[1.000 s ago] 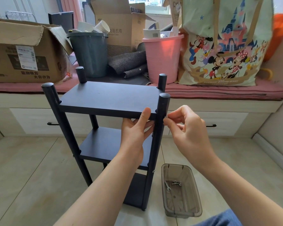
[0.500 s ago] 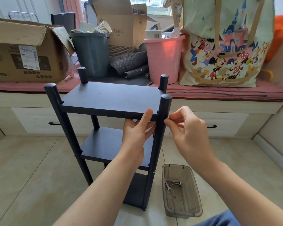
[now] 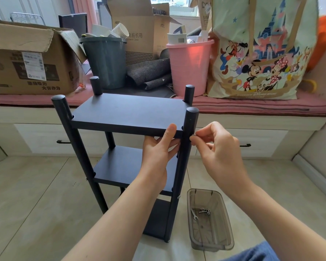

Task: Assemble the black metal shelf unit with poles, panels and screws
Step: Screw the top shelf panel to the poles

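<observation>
A home room: pink-cushioned window seat [image 3: 252, 108] across the top, piled with open cardboard boxes [image 3: 32, 59] and plastic bins [image 3: 190, 66].

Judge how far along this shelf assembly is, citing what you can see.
Done: three panels sit on four poles; a screw shows lower down. In hand: left hand steadies the top panel while right hand pinches something small at the front-right pole. Left: hardware in the tray.

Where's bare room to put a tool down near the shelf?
Bare floor tiles left of the shelf unit, and floor right of the clear tray. The top panel is bare. The pink-cushioned ledge behind is crowded.
</observation>
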### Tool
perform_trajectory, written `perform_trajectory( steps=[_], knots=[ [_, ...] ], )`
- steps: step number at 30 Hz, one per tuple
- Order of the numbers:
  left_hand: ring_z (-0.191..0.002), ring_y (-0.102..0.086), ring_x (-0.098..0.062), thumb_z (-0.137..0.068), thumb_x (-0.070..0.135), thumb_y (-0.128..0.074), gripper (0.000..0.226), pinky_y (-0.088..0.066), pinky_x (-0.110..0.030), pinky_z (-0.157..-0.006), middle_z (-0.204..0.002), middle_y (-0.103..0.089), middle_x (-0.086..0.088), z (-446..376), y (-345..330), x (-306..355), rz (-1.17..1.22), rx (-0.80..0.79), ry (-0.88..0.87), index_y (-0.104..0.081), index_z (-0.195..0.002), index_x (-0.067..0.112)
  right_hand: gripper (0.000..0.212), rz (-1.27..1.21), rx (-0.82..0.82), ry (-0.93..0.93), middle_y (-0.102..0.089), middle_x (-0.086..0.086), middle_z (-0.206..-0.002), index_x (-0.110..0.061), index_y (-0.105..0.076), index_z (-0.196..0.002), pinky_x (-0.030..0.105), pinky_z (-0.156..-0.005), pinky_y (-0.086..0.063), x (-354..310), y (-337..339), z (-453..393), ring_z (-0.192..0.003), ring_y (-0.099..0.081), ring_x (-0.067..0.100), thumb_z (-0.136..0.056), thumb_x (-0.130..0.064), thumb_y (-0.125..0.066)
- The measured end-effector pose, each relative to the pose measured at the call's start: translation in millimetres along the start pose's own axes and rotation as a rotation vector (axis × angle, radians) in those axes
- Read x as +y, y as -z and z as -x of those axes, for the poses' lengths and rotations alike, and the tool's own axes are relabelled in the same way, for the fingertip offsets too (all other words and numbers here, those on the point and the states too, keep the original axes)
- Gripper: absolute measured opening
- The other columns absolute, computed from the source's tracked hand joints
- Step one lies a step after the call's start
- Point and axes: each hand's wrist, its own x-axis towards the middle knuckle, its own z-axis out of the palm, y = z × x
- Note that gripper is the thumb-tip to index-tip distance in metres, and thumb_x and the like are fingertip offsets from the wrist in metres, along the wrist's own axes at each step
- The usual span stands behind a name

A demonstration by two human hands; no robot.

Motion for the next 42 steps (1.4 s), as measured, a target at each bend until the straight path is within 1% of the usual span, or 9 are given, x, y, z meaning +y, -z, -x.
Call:
perform_trajectory(
  steps=[6,12,17,22,33,35,37,38,42],
  knots=[
    [-0.093,-0.076,-0.017,-0.073,0.045,-0.073,0.050,-0.061,-0.027,-0.082,-0.088,-0.078,0.006,0.9,1.6,-0.7,-0.005,-0.013,-0.002,-0.055,-0.111,0.018,0.010,-0.014,0.010,0.006,-0.067,-0.005,-0.079,-0.011,-0.061,-0.090,0.027,-0.069,-0.054,-1.6,-0.2,0.7,-0.075,-0.067,0.010,-0.090,-0.015,-0.071],
    [-0.092,-0.076,-0.016,-0.072,0.047,-0.072,0.052,-0.061,-0.028,-0.084,-0.086,-0.077,0.009,1.8,1.1,0.2,-0.011,-0.010,0.003,-0.055,-0.112,0.019,0.012,0.037,0.006,0.066,-0.067,-0.003,-0.079,-0.008,-0.062,-0.089,0.030,-0.074,-0.055,-1.8,1.4,0.1,-0.077,-0.067,0.010,-0.089,-0.013,-0.072],
    [-0.090,-0.076,-0.016,-0.072,0.045,-0.073,0.049,-0.061,-0.026,-0.080,-0.081,-0.076,0.009,1.0,0.2,0.5,0.007,-0.005,0.003,-0.055,-0.108,0.017,0.012,0.053,0.019,0.092,-0.066,-0.006,-0.076,-0.008,-0.062,-0.087,0.028,-0.072,-0.054,-1.6,1.3,-0.3,-0.075,-0.067,0.010,-0.088,-0.014,-0.073],
    [-0.089,-0.076,-0.017,-0.072,0.045,-0.073,0.049,-0.061,-0.026,-0.080,-0.083,-0.077,0.006,1.4,0.6,0.6,0.004,-0.006,-0.002,-0.055,-0.107,0.016,0.013,-0.066,0.002,-0.033,-0.069,-0.003,-0.075,-0.010,-0.064,-0.085,0.032,-0.071,-0.054,0.3,2.8,-1.5,-0.072,-0.068,0.011,-0.087,-0.017,-0.075],
    [-0.088,-0.076,-0.016,-0.071,0.044,-0.074,0.050,-0.061,-0.024,-0.075,-0.084,-0.077,0.006,3.6,0.0,2.0,0.002,0.016,0.003,-0.056,-0.108,0.016,0.013,-0.033,0.000,-0.027,-0.070,-0.003,-0.073,-0.011,-0.065,-0.084,0.030,-0.070,-0.056,0.1,3.8,-0.8,-0.072,-0.070,0.011,-0.086,-0.018,-0.076],
    [-0.087,-0.076,-0.016,-0.071,0.045,-0.073,0.048,-0.062,-0.025,-0.077,-0.084,-0.077,0.007,4.5,-0.1,2.3,-0.011,0.017,0.004,-0.056,-0.106,0.017,0.011,-0.126,-0.028,-0.109,-0.072,-0.002,-0.070,-0.013,-0.067,-0.082,0.028,-0.068,-0.056,1.2,5.2,-2.5,-0.071,-0.070,0.011,-0.085,-0.017,-0.076],
    [-0.088,-0.076,-0.016,-0.070,0.045,-0.073,0.048,-0.062,-0.026,-0.079,-0.084,-0.077,0.006,5.1,-0.2,2.8,-0.018,0.020,0.007,-0.056,-0.105,0.017,0.009,-0.299,-0.068,-0.213,-0.074,-0.002,-0.071,-0.012,-0.068,-0.081,0.022,-0.066,-0.055,0.2,6.7,-3.5,-0.070,-0.071,0.009,-0.085,-0.016,-0.075],
    [-0.088,-0.076,-0.016,-0.070,0.045,-0.073,0.049,-0.062,-0.026,-0.079,-0.084,-0.078,0.006,5.4,-0.4,3.2,-0.019,0.020,0.008,-0.056,-0.105,0.017,0.009,-0.330,-0.074,-0.228,-0.074,-0.003,-0.071,-0.011,-0.068,-0.081,0.021,-0.067,-0.054,-0.3,7.0,-3.6,-0.070,-0.071,0.009,-0.085,-0.016,-0.075],
    [-0.089,-0.076,-0.017,-0.071,0.043,-0.072,0.047,-0.061,-0.023,-0.076,-0.086,-0.078,0.005,6.3,-0.5,4.8,-0.004,0.008,0.020,-0.056,-0.106,0.017,0.012,-0.120,-0.027,-0.115,-0.072,-0.005,-0.070,-0.015,-0.066,-0.082,0.032,-0.071,-0.057,-0.8,5.1,-1.7,-0.070,-0.069,0.011,-0.085,-0.019,-0.076]
  ],
)
